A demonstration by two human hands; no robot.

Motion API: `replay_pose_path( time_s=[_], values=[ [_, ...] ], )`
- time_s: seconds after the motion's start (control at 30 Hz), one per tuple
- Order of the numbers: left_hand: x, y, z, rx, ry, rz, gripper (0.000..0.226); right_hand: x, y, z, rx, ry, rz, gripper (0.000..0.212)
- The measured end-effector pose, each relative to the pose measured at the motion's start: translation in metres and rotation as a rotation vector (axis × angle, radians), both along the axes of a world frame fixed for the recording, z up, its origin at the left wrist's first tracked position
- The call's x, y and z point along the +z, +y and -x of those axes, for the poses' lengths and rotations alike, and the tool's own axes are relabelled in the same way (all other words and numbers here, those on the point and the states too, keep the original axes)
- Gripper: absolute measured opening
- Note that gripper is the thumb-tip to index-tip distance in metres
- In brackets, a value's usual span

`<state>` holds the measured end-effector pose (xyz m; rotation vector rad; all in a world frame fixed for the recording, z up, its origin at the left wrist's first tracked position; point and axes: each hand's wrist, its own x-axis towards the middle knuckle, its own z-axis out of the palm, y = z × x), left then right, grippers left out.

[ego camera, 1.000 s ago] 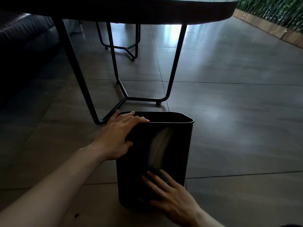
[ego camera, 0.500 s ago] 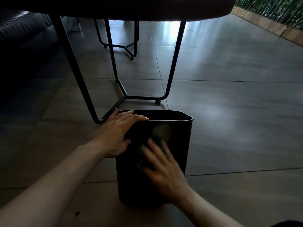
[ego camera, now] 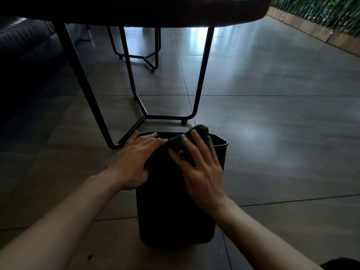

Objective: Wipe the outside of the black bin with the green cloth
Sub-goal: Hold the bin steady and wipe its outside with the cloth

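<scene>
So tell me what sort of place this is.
Probably a lounge or patio-like sitting area: a dark sofa, a round table on thin metal legs, a tiled floor and a green plant wall.

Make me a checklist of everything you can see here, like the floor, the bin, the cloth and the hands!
Surface: dark tiled floor, glossy.
Job's things: black bin upright on the floor; green cloth at its near rim.
Clutter: small dark speck on the floor.
Hands: left hand rests on the bin's left rim; right hand presses the cloth with spread fingers.
Cables: nothing seen.
Surroundings: table on black legs, dark sofa, green plant wall.
</scene>
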<state>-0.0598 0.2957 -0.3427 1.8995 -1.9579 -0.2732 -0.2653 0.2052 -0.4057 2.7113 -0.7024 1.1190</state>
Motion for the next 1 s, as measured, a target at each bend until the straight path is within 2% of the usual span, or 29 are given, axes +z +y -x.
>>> replay_pose_path(
  time_s=[0.07, 0.1, 0.17, 0.23, 0.27, 0.3, 0.37, 0.47, 0.53, 0.63, 0.7, 0.77, 0.8, 0.9, 1.0],
  values=[
    [0.001, 0.0, 0.001, -0.004, -0.001, -0.004, 0.086, -0.029, 0.018, 0.007, 0.12, 0.11, 0.039, 0.037],
    [0.002, 0.0, 0.001, -0.001, 0.002, -0.004, 0.088, -0.049, 0.027, 0.017, 0.226, 0.215, 0.082, 0.029],
    [0.003, 0.0, 0.003, -0.006, 0.004, -0.011, 0.089, -0.086, 0.045, 0.047, 0.388, 0.528, 0.19, 0.019],
    [0.002, 0.001, 0.003, -0.01, 0.003, -0.016, 0.089, -0.104, 0.054, 0.069, 0.455, 0.759, 0.326, 0.026],
    [0.002, 0.001, 0.004, -0.01, 0.002, -0.016, 0.089, -0.101, 0.052, 0.074, 0.467, 0.78, 0.355, 0.026],
    [0.003, 0.001, 0.003, -0.008, 0.0, -0.016, 0.089, -0.091, 0.046, 0.075, 0.464, 0.737, 0.344, 0.02],
    [0.003, 0.0, 0.004, -0.01, -0.005, -0.017, 0.089, -0.06, 0.028, 0.066, 0.404, 0.521, 0.235, 0.013],
    [0.003, 0.0, 0.004, -0.016, 0.006, -0.005, 0.085, -0.006, -0.002, 0.036, 0.156, 0.156, 0.069, 0.035],
    [0.003, 0.0, 0.004, -0.011, 0.013, 0.001, 0.081, 0.008, -0.006, 0.019, 0.037, 0.057, 0.039, 0.043],
    [0.003, 0.001, 0.003, -0.018, 0.01, -0.003, 0.084, -0.021, 0.015, 0.024, 0.159, 0.196, 0.098, 0.035],
    [0.003, 0.003, 0.002, -0.017, -0.012, -0.021, 0.088, -0.057, 0.033, 0.045, 0.36, 0.445, 0.194, 0.018],
    [0.002, 0.003, 0.003, -0.017, -0.024, -0.027, 0.089, -0.078, 0.045, 0.067, 0.466, 0.704, 0.332, 0.021],
    [0.001, 0.004, 0.003, -0.016, -0.022, -0.027, 0.089, -0.08, 0.045, 0.074, 0.493, 0.758, 0.388, 0.024],
    [0.001, 0.004, 0.002, -0.017, -0.016, -0.029, 0.09, -0.052, 0.024, 0.079, 0.456, 0.685, 0.367, 0.019],
    [0.003, 0.001, 0.005, -0.013, -0.009, -0.016, 0.089, -0.007, -0.002, 0.059, 0.226, 0.341, 0.131, 0.03]
  ],
)
